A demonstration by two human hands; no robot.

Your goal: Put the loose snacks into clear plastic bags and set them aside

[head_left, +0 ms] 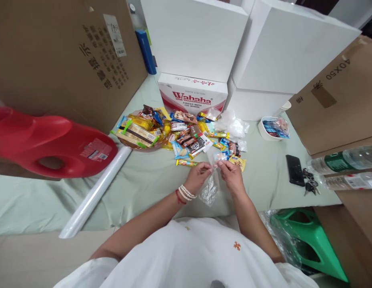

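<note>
My left hand (198,175) and my right hand (231,175) are close together over the pale green cloth (150,180), both pinching the top edge of a small clear plastic bag (210,188) that hangs down between them. A bead bracelet and red thread circle my left wrist. Just beyond my hands lies a heap of several wrapped snacks and candies (186,134), partly on a tray. A single yellow candy bar (186,163) lies apart, nearest my left hand.
A red jug (51,144) and a clear film roll (96,192) lie left. A Wahaha box (192,94), white boxes and cardboard boxes stand behind. A white bowl (271,129), a phone (295,170), keys (310,185), water bottles (345,160) and a green object (309,240) are right.
</note>
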